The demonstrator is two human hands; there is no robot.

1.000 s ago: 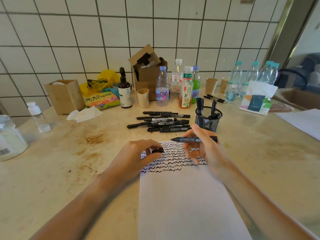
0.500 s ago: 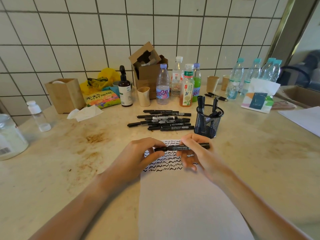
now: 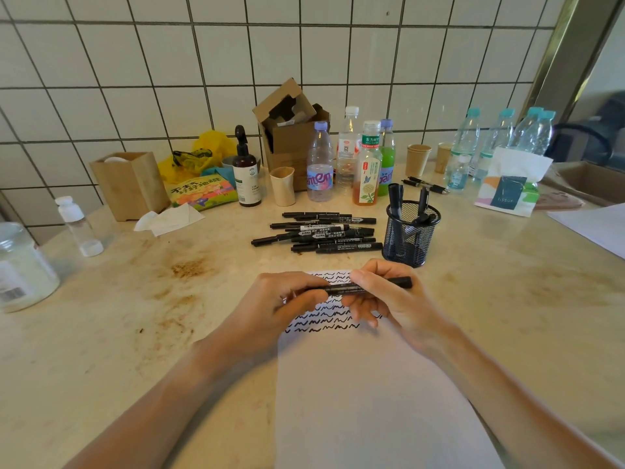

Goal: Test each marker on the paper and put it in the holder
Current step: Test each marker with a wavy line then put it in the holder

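Nearest, a white sheet of paper [image 3: 372,401] flat on the stained beige table [image 3: 135,333], its far end covered in rows of black squiggles [image 3: 324,319]. Above those rows, held level and crosswise, one black marker [image 3: 341,288]: left hand [image 3: 277,306] with fingers curled around its left end, right hand [image 3: 389,299] with thumb and fingers pinching the barrel nearer the right, the black right tip sticking out past the knuckles. Marker off the paper, just above it, not in the holder.

Just beyond the right hand, a black mesh pen holder [image 3: 411,236] standing upright, with several black markers [image 3: 395,198] leaning inside. Left of the holder, a loose pile of black markers [image 3: 321,233] lying roughly parallel on the table.

Farther back, a row of bottles: a clear one with a purple label [image 3: 319,164], an amber tea bottle [image 3: 368,164], a green drink partly hidden behind it, a dark pump bottle [image 3: 247,170]. Behind these, an open cardboard box [image 3: 291,130]. To the left, a wooden box [image 3: 130,184], a crumpled tissue [image 3: 169,218], a bright snack packet [image 3: 203,192], a small white-capped bottle [image 3: 79,225], and a large jar [image 3: 20,265] at the edge. To the right, paper cups [image 3: 417,159], blue-capped water bottles [image 3: 466,143] and a tissue pack [image 3: 510,184]. At the back, a white tiled wall [image 3: 304,45].
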